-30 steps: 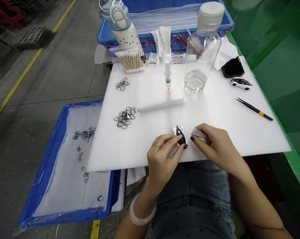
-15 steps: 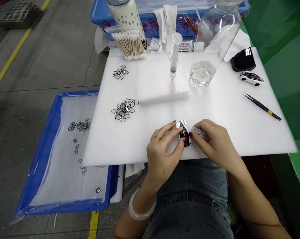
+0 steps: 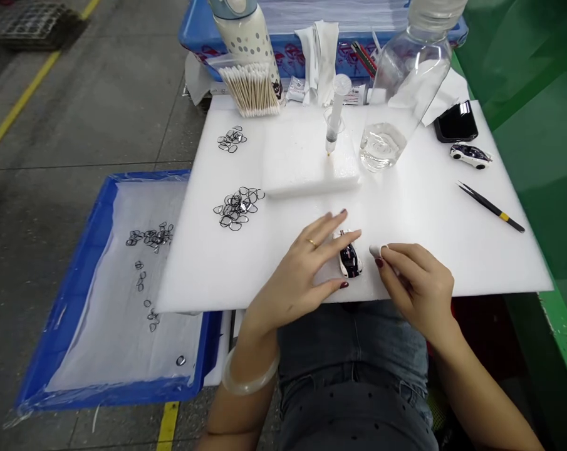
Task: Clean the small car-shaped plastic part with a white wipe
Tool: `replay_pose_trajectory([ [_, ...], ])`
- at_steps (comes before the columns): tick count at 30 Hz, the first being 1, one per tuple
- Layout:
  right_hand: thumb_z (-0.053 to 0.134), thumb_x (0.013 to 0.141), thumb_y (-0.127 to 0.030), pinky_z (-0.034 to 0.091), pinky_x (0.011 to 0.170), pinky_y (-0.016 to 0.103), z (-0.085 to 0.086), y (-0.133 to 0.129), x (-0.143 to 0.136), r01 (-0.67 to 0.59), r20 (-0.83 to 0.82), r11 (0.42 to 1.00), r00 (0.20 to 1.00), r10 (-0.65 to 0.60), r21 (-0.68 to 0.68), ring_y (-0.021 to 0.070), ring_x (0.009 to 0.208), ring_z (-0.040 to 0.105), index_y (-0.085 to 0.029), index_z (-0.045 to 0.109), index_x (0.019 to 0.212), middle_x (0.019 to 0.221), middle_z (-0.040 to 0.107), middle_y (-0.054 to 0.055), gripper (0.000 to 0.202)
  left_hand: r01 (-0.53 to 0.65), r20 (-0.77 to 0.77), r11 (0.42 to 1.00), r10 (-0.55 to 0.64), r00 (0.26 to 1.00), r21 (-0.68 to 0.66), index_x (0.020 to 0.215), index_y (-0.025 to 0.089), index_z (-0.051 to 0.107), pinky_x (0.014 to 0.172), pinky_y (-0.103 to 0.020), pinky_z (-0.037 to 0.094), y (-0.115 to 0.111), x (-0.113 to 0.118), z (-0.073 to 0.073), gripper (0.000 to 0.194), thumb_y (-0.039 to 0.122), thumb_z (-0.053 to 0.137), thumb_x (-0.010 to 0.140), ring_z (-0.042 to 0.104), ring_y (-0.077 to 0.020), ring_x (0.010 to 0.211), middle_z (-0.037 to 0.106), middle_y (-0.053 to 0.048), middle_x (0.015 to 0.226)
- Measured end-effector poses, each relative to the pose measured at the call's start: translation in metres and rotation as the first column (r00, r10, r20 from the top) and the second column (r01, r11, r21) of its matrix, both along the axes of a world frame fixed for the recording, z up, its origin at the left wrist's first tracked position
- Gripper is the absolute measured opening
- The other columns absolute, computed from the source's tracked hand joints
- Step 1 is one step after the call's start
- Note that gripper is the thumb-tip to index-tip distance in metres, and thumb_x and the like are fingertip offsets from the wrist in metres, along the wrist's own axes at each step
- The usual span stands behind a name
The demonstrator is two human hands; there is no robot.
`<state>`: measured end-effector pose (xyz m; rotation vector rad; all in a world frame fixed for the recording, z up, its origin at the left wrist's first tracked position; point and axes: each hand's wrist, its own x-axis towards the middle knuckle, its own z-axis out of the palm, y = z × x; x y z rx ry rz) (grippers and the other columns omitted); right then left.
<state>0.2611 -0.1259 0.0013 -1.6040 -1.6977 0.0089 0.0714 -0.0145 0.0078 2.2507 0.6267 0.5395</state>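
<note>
A small white and black toy car [image 3: 350,260] lies on the white foam sheet near its front edge. My left hand [image 3: 306,269] is open beside it on the left, fingers spread, one finger reaching across the car's far end and the thumb near its close end. To the right of the car, my right hand [image 3: 417,282] is closed in a pinch on a small pale piece that looks like folded cloth [image 3: 375,250]; most of it is hidden in the fingers. A gap separates this hand from the car.
Tweezers [image 3: 492,208], a second toy car [image 3: 471,155] and a black box [image 3: 457,122] lie at right. Behind stand a glass bottle [image 3: 384,141], an upright syringe [image 3: 334,122] and cotton swabs [image 3: 252,91]. Thin black rings [image 3: 239,207] lie at left, above a blue tray [image 3: 71,300].
My left hand has loosened from the car and spread its fingers, shifting left. The right hand has drawn back to the right and nearer to me, with the pale piece.
</note>
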Motion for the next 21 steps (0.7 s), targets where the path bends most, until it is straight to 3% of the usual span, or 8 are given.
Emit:
replay_pose_trajectory([
  [3,0.061,0.089,-0.009,0.048,0.061,0.029,-0.005,-0.007,-0.005,0.01,0.119,0.999,0.993,-0.016,0.043,0.016,0.074,0.06,-0.02,0.064,0.109,0.092,0.066,0.007,0.023,-0.052,0.046,0.998,0.051,0.998,0.036,0.127,0.029,0.062,0.106,-0.046,0.047,0.003,0.003,-0.006,0.048,0.026,0.078,0.081,0.056,-0.028,0.124,0.061,-0.007,0.134],
  [7,0.062,0.089,-0.011,0.044,0.055,0.025,-0.006,-0.009,-0.014,-0.023,0.161,0.999,0.987,0.016,0.04,0.0113,0.065,0.053,-0.018,0.065,0.108,0.093,0.063,0.007,0.02,-0.201,0.102,0.979,0.196,0.975,0.044,0.11,0.023,0.069,0.092,-0.04,0.053,-0.004,0.008,-0.011,0.034,0.026,0.081,0.078,0.063,-0.0235,0.103,0.065,-0.006,0.11],
  [12,0.059,0.093,-0.014,0.044,0.054,0.023,-0.004,-0.003,-0.02,0.021,0.128,1.0,0.992,-0.019,-0.017,0.0093,0.062,0.053,-0.018,0.067,0.105,0.089,0.061,0.004,0.015,-0.211,0.101,0.977,0.207,0.973,0.03,0.108,0.024,0.069,0.09,-0.039,0.053,-0.005,0.006,-0.012,0.032,0.023,0.081,0.078,0.063,-0.0231,0.101,0.064,-0.005,0.108],
  [15,0.056,0.096,-0.018,0.044,0.051,0.024,0.005,0.008,-0.009,0.036,0.093,0.992,0.995,-0.025,-0.124,0.0091,0.058,0.053,-0.016,0.07,0.104,0.085,0.061,0.004,0.016,-0.205,0.098,0.978,0.202,0.974,0.025,0.109,0.023,0.069,0.09,-0.039,0.053,-0.004,0.006,-0.012,0.034,0.025,0.082,0.077,0.064,-0.0233,0.101,0.064,-0.005,0.108],
  [18,0.053,0.097,-0.022,0.049,0.063,0.033,0.021,0.017,0.01,0.102,0.21,0.982,0.975,-0.068,-0.157,0.0184,0.075,0.06,-0.015,0.069,0.114,0.1,0.065,0.012,0.024,-0.205,0.114,0.978,0.201,0.973,0.024,0.109,0.023,0.07,0.09,-0.039,0.053,-0.004,0.005,-0.012,0.035,0.028,0.083,0.077,0.063,-0.0226,0.101,0.064,-0.005,0.109],
  [21,0.058,0.094,-0.021,0.046,0.077,0.045,0.03,0.015,0.016,0.2,0.357,0.979,0.918,-0.172,-0.043,0.0296,0.098,0.06,-0.019,0.07,0.113,0.119,0.064,0.015,0.023,-0.203,0.111,0.979,0.2,0.973,0.013,0.109,0.023,0.07,0.091,-0.039,0.052,-0.005,0.005,-0.011,0.034,0.028,0.082,0.078,0.063,-0.022,0.102,0.064,-0.005,0.11],
])
